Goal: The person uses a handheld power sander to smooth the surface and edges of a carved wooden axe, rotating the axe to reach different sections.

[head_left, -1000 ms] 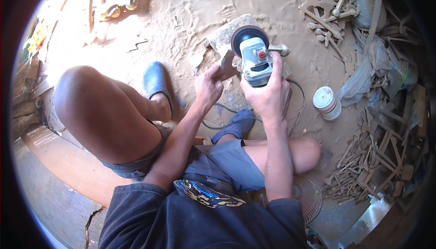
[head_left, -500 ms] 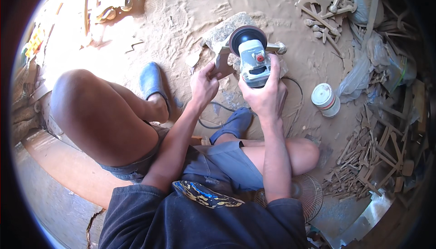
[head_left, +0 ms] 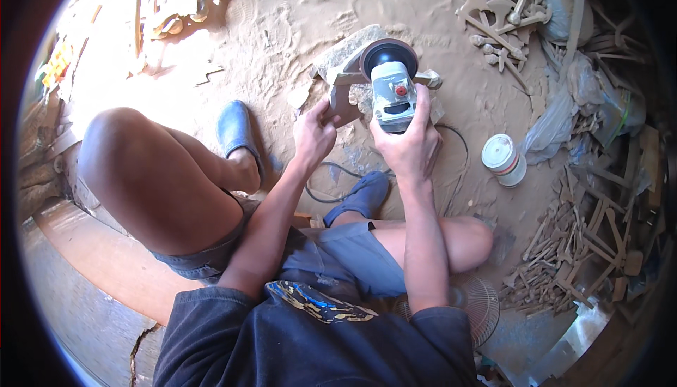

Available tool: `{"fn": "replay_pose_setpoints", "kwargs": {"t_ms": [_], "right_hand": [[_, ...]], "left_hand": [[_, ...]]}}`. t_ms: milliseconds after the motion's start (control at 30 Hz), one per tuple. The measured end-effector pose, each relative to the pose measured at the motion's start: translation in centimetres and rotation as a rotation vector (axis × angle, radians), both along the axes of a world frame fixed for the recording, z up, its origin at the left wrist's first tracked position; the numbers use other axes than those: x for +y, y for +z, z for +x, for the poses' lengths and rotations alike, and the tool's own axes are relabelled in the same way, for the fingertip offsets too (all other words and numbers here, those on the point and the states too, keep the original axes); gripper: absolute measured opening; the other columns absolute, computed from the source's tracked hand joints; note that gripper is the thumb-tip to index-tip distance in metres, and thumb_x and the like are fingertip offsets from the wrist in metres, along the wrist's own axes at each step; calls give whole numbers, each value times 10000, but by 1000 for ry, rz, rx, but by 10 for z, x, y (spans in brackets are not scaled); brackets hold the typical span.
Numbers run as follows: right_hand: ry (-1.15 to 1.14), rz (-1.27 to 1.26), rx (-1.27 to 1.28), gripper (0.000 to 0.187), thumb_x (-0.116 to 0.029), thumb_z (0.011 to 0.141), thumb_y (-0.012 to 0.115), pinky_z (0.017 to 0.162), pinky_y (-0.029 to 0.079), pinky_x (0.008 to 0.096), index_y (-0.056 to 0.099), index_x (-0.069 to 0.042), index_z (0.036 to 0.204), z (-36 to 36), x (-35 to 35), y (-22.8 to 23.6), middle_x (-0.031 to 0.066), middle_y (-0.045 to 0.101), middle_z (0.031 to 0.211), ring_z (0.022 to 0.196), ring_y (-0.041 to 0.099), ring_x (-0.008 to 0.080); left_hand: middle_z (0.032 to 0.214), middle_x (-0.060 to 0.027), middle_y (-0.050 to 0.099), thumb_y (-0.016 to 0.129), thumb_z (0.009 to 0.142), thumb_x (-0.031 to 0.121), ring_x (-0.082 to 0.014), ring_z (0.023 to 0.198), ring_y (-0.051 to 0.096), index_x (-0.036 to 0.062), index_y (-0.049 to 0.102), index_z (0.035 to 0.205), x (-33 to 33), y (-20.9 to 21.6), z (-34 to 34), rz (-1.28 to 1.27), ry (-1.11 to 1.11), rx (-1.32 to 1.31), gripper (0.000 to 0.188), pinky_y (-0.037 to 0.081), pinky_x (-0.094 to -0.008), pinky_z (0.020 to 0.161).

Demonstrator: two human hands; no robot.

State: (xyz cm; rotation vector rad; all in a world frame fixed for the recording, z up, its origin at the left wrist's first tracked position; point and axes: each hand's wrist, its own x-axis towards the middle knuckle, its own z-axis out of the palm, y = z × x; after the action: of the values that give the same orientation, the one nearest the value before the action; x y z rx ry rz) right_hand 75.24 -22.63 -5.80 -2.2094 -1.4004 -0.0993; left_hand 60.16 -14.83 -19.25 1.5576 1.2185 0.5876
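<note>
My right hand (head_left: 411, 143) is wrapped round the body of a grey angle grinder (head_left: 391, 108). A round dark sanding disc (head_left: 389, 54) is fitted at the grinder's far end, over a carved wooden piece (head_left: 343, 99). One knobbed end of that wood sticks out to the right of the disc. With fingers and thumb, my left hand (head_left: 315, 135) grips the near-left, flat part of the wood. Behind and under the wood lies a pale stone block (head_left: 348, 50). The disc hides the spot where it meets the wood, so contact cannot be told.
A white-lidded tub (head_left: 503, 160) stands on the sandy ground to the right. Carved wooden pieces (head_left: 502, 16) are heaped at the far right, with thin wood scraps (head_left: 550, 260) nearer. A black cord (head_left: 462, 154) loops by my right foot. A round wire fan cage (head_left: 479, 309) sits beside my right elbow.
The grinder and its disc have shifted very slightly right over the wood. Both hands keep their grip, and the rest of the view has moved only a little.
</note>
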Motion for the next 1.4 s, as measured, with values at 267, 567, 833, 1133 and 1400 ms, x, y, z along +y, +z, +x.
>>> {"fn": "replay_pose_setpoints", "kwargs": {"t_ms": [267,567,833,1133,1400], "right_hand": [[-209,197,198,839,-215,740,906,764,602,476,462,-35,1428,22,-20,57,229,739,1063,903,766,392],[-340,598,481,863,-109,765,901,926,567,376,409,51,1456,74,-67,112,173,642,1230,1059,685,224],[-405,780,486,808,-105,784,914,944,557,348,440,83,1411,108,-115,131,165,595,1279,1088,652,201],[-433,1035,633,649,-69,829,872,905,581,359,502,56,1347,125,-146,137,150,639,1191,1019,679,212],[-81,1310,1548,368,-358,994,717,804,580,393,623,-45,1163,142,-170,145,90,678,1015,907,670,248]], "left_hand": [[1028,-144,749,675,862,-42,-198,1004,705,-16,664,1195,24,-10,-10,-126,-55,-178,333,533,-366,914],[1207,-176,659,750,803,19,-274,1039,682,-3,399,1464,5,-13,-7,-530,-12,-142,748,570,-389,839],[946,-37,492,723,898,142,-146,798,547,68,387,1409,-19,4,-2,-727,14,-222,617,534,-339,674],[1244,-69,628,744,987,238,-276,1112,649,255,339,1436,-2,-29,-1,-860,83,-371,605,497,-474,869],[1107,-58,666,622,1038,20,-140,888,652,170,438,1481,49,55,18,-268,-260,-529,502,547,-314,717]]}}
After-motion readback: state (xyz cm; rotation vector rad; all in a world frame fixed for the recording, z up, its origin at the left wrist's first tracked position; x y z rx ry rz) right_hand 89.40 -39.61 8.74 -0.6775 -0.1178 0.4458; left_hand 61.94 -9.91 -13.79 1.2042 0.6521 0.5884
